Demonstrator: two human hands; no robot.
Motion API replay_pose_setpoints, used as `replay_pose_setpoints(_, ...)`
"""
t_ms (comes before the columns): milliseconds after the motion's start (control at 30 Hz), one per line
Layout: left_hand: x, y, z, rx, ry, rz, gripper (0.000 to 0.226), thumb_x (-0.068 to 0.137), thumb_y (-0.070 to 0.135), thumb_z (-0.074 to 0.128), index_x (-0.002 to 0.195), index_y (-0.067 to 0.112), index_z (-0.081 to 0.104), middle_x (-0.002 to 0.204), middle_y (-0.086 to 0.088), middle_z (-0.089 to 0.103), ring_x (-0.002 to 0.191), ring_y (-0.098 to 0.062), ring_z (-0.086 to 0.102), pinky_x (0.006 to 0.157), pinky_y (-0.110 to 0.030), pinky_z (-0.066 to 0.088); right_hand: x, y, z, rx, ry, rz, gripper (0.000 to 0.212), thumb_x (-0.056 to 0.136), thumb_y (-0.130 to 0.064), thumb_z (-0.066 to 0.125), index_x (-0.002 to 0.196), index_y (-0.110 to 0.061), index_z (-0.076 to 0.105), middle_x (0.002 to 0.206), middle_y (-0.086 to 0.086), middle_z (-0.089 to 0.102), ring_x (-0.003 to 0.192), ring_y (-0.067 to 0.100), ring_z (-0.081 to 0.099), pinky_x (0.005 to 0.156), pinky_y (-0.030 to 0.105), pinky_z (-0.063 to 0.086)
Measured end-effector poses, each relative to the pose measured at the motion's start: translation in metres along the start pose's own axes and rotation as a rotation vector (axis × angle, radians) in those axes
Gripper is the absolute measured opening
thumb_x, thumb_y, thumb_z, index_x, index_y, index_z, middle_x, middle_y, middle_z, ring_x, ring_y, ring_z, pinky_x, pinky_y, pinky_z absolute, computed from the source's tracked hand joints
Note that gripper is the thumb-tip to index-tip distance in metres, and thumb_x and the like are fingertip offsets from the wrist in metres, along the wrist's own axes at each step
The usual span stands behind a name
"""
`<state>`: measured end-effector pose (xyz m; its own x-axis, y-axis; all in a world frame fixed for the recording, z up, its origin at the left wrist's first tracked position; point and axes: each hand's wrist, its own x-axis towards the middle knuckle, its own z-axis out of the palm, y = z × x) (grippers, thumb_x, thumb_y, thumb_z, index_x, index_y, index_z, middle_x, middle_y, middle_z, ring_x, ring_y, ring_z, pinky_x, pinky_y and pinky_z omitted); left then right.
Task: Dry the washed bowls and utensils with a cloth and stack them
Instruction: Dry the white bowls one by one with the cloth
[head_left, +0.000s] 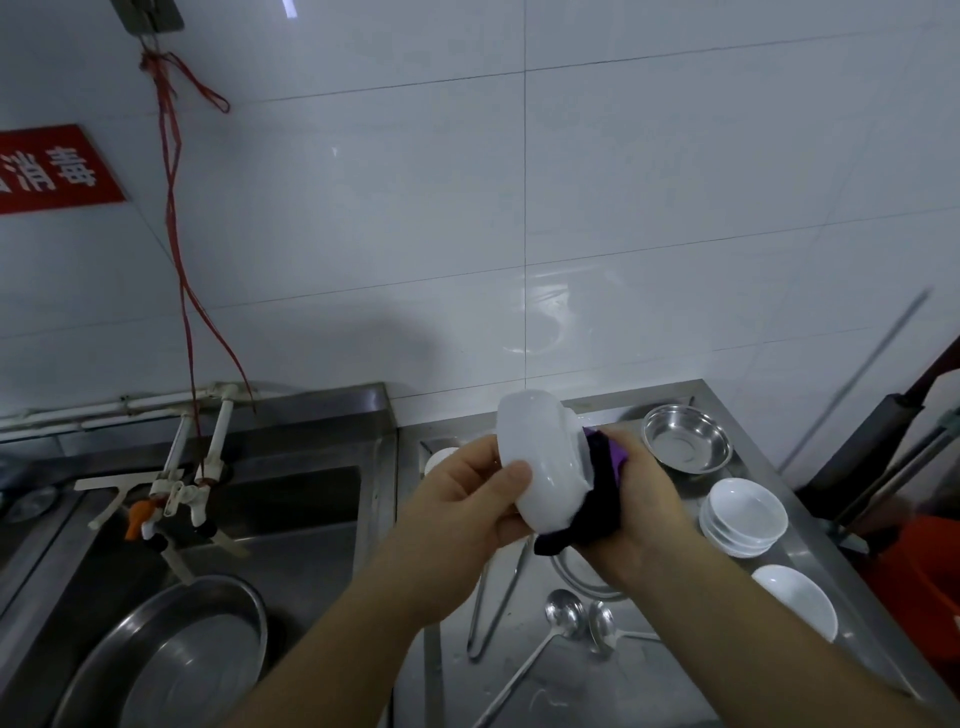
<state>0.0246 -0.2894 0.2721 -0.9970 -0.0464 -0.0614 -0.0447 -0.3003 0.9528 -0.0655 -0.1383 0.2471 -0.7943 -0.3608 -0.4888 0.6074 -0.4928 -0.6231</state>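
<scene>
Mid-task: left hand (467, 499) grips bowl (540, 467), right hand (644, 499) clutches cloth (597, 499) — small stack (743, 519) done, spoons (563, 618) left.

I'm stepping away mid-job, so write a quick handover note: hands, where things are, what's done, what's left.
Left hand grips a white bowl, held on its side.
Right hand holds the dark cloth against the bowl's mouth.
Done, it seems: a stack of white bowls on the steel counter.
Left: finish this bowl, then the single white bowl, steel bowl, two spoons and tongs.
</scene>
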Motion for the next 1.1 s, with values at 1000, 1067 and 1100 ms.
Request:
replay_pose_setpoints(1000,0.008,-0.052,-0.017,1.434,-0.147,0.177,0.020,0.110,0.039,0.046,0.124,0.026,0.051,0.117,0.003,0.069,0.105,-0.015,0.068,0.089,-0.032,0.060,0.019,0.001,-0.019,-0.601,0.018,-0.148,0.046,0.074,-0.028,0.094,0.112,-0.023,0.069,0.095,0.007,0.080,0.076,0.024,0.080,0.063,0.038,0.065)
replay_pose_setpoints(1067,0.006,-0.056,-0.024,1.471,-0.119,0.262,0.025,0.107,0.040,0.047,0.125,0.025,0.057,0.116,0.006,0.070,0.104,-0.012,0.066,0.091,-0.035,0.059,0.021,0.012,-0.023,-0.514,0.015,-0.124,0.045,0.077,-0.026,0.091,0.116,-0.018,0.070,0.089,0.008,0.081,0.072,0.027,0.080,0.057,0.036,0.062)
replay_pose_setpoints(1100,0.004,-0.057,-0.027,1.461,-0.100,0.290,0.027,0.106,0.043,0.047,0.123,0.027,0.060,0.115,0.009,0.070,0.103,-0.008,0.064,0.092,-0.033,0.058,0.022,0.017,-0.025,-0.458,0.005,-0.097,0.045,0.079,-0.026,0.090,0.118,-0.016,0.070,0.088,0.011,0.081,0.069,0.028,0.079,0.054,0.035,0.060)
